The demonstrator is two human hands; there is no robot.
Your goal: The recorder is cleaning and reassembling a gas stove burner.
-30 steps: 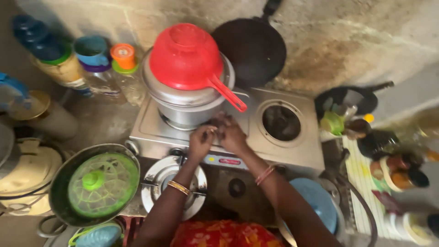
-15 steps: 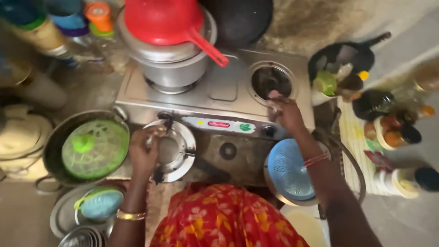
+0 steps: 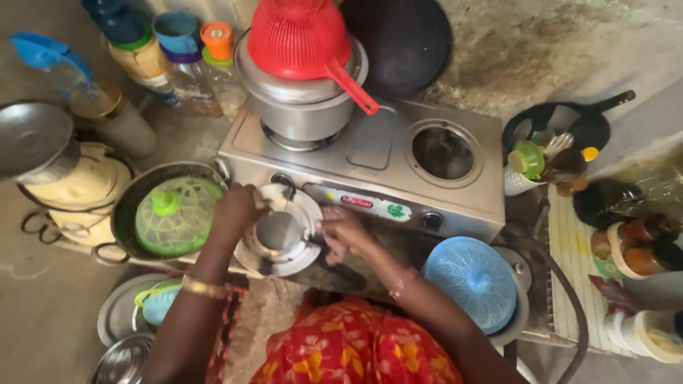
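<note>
Both hands have come onto the round metal burner ring (image 3: pixel 279 231) since half a second ago, when the right hand was over at the stove's right end near the blue cover.

Head view, item by item:
- Left hand (image 3: pixel 237 208): fingers closed on the ring's upper left rim; gold bangle (image 3: pixel 202 287) on the wrist.
- Right hand (image 3: pixel 343 231): fingers curled against the ring's right edge; how tight the grip is cannot be told.
- Burner ring: held low in front of the two-burner steel stove (image 3: pixel 384 163), just before its control panel.
- Left burner: steel pot (image 3: pixel 302 99) with a red colander (image 3: pixel 299 35) upside down on top.
- Right burner (image 3: pixel 442 151): bare.
- Left of the hands: dark pan (image 3: pixel 135 206) holding a green mesh cover (image 3: pixel 174 215).
- Right of the hands: blue mesh cover (image 3: pixel 473 281) over a vessel.
- Behind the stove: black pan (image 3: pixel 409 43) leaning on the wall; bottles (image 3: pixel 185 64) at upper left.
</note>
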